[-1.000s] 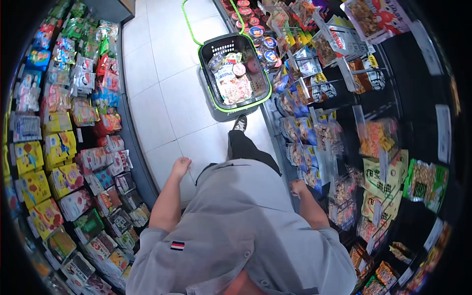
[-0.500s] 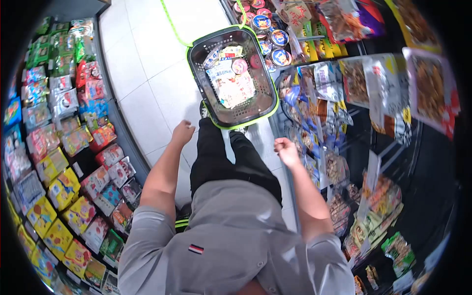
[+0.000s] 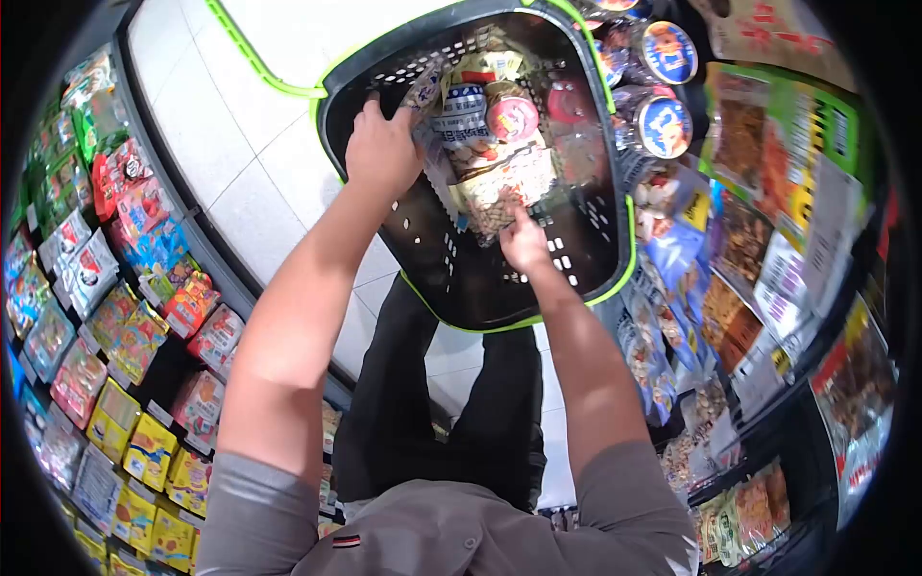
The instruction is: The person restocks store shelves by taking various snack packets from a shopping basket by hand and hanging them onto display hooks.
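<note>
Left fingers (image 3: 372,104) spread, right fingers (image 3: 520,213) touching packet (image 3: 488,213)

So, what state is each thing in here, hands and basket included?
basket: open-topped, partly filled
green handle: swung outward, cut off by the picture's edge
left hand: inside basket, beside packets, grip unclear
right hand: fingertips at nut packet, grip unclear
nut packet: appears closed
pink-topped tub: closed, among packets
</note>
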The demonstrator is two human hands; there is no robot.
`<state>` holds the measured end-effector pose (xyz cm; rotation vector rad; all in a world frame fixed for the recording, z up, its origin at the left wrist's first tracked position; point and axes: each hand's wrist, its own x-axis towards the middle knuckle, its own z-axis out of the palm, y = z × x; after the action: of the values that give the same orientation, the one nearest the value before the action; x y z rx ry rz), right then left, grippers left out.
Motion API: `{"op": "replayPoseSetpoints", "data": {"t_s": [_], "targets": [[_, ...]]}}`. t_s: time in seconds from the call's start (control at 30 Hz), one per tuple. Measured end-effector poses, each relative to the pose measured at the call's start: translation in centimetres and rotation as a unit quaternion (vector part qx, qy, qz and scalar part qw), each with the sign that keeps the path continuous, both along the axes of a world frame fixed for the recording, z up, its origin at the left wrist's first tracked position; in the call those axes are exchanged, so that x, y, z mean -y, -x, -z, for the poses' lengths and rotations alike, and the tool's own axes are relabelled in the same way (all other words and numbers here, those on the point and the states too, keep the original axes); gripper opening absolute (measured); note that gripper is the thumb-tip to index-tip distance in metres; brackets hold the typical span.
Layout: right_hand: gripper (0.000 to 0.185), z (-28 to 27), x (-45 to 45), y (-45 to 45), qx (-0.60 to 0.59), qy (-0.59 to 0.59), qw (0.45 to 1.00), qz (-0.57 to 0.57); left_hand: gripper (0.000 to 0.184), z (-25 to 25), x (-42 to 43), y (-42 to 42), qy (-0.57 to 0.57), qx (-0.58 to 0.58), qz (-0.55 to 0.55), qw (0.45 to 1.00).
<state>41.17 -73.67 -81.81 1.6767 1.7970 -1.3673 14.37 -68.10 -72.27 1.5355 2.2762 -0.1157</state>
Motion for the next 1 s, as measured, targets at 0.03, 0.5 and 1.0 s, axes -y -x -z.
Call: {"op": "replayPoseSetpoints", "data": {"t_s": [0.03,0.5,1.0], "targets": [[0.049,1.6,-0.7,1.0,0.007,-0.034,0.999,-0.024,0.042,0.7,-0.3,0.3,0.009,0.0,0.004,1.0],[0.032,5.5,-4.9,4.4,0.196,0.032,0.929,-0.312,0.012,2.5,0.1,0.6,0.071,0.04,0.18,0.98],[0.025,-12.5,-0.2,-2.9,0.042,-0.147,0.883,-0.443,0.031,-16.3,6.6,-5.5,0.042,0.337,-0.141,0.93]]}}
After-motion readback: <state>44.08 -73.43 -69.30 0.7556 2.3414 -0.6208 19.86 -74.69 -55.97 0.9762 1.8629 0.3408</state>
